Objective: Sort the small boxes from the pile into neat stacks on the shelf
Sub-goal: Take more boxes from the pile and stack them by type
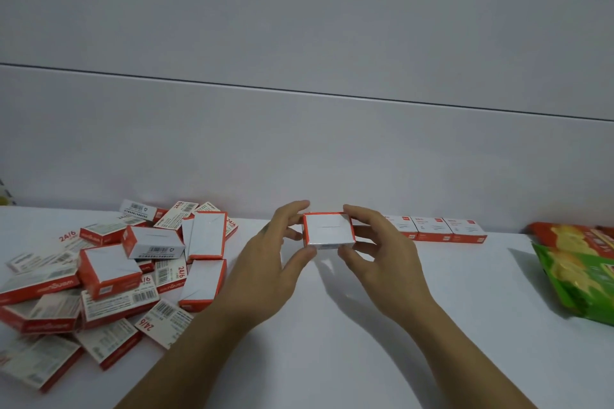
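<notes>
Grip: left hand [265,272] and right hand [388,262] each pinch 1 end of staple box [329,231] over mid shelf [365,335], likely squaring it to join row [432,229] of 3 at wall [299,143]; pile [109,272] left.

Both hands, left [265,262] and right [382,256], pinch one red-and-white box [329,231] above the white counter [365,325]; the loose pile [109,269] lies left.

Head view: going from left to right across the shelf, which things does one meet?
pile → left hand → box held by both hands → right hand → row of boxes → snack bags
</notes>
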`<move>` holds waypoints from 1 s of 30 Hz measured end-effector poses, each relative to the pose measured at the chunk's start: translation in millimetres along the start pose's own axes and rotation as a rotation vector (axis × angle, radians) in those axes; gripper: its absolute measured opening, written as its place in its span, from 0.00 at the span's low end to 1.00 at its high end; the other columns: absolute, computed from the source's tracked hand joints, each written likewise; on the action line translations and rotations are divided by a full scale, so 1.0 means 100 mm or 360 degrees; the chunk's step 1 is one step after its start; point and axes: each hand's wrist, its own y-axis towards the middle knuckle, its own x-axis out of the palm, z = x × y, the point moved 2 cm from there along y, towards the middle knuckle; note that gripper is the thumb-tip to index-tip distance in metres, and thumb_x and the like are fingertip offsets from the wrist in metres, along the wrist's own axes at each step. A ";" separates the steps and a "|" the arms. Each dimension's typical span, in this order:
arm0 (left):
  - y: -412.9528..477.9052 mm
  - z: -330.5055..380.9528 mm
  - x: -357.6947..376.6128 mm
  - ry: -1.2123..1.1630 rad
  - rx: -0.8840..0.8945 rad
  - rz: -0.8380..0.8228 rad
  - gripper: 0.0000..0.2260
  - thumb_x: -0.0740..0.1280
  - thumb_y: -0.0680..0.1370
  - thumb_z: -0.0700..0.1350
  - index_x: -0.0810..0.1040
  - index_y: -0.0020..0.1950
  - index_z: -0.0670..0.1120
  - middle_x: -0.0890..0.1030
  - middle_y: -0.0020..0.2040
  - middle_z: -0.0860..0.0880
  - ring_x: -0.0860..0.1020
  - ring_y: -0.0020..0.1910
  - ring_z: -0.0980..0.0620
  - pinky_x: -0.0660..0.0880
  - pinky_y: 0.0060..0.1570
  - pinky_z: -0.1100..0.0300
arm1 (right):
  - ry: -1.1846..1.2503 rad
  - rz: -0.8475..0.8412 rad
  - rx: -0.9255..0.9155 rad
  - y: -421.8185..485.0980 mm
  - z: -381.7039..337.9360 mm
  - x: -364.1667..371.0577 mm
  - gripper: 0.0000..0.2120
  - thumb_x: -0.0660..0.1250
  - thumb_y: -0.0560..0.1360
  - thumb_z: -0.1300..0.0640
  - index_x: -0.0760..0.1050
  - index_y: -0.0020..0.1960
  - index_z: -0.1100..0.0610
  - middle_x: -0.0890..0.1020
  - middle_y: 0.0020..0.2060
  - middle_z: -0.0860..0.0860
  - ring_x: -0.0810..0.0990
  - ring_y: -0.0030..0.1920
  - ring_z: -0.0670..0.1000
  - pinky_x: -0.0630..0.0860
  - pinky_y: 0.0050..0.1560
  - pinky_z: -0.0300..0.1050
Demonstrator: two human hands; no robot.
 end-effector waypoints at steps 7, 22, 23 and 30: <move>0.05 0.04 -0.04 -0.0500 -0.0089 0.0088 0.15 0.57 0.73 0.62 0.75 0.52 0.56 0.82 0.42 0.57 0.80 0.42 0.57 0.76 0.40 0.67 | 0.0266 0.0020 0.0068 0.00 -0.05 -0.01 0.06 0.69 0.75 0.56 0.80 0.51 0.49 0.85 0.42 0.44 0.83 0.40 0.49 0.80 0.43 0.42; 0.07 0.01 -0.02 -0.0819 -0.0434 -0.0105 0.13 0.64 0.79 0.47 0.77 0.63 0.51 0.77 0.35 0.48 0.78 0.35 0.53 0.80 0.50 0.48 | 0.0473 0.0048 0.0390 0.01 0.00 0.06 0.10 0.61 0.80 0.55 0.80 0.53 0.54 0.84 0.38 0.49 0.80 0.34 0.48 0.82 0.45 0.49; 0.06 0.02 -0.02 -0.0776 -0.0413 -0.0105 0.13 0.64 0.79 0.47 0.76 0.63 0.51 0.78 0.36 0.49 0.78 0.35 0.54 0.80 0.49 0.50 | 0.0480 0.0066 0.0399 0.01 0.00 0.06 0.09 0.61 0.80 0.55 0.80 0.54 0.54 0.84 0.39 0.49 0.81 0.35 0.49 0.82 0.45 0.49; 0.05 0.01 0.01 -0.0630 -0.0281 -0.0051 0.21 0.67 0.77 0.46 0.68 0.69 0.55 0.82 0.49 0.53 0.82 0.46 0.52 0.80 0.50 0.54 | 0.0486 0.0114 0.0392 0.00 -0.01 0.07 0.08 0.62 0.80 0.57 0.78 0.56 0.50 0.85 0.40 0.48 0.81 0.34 0.46 0.81 0.39 0.42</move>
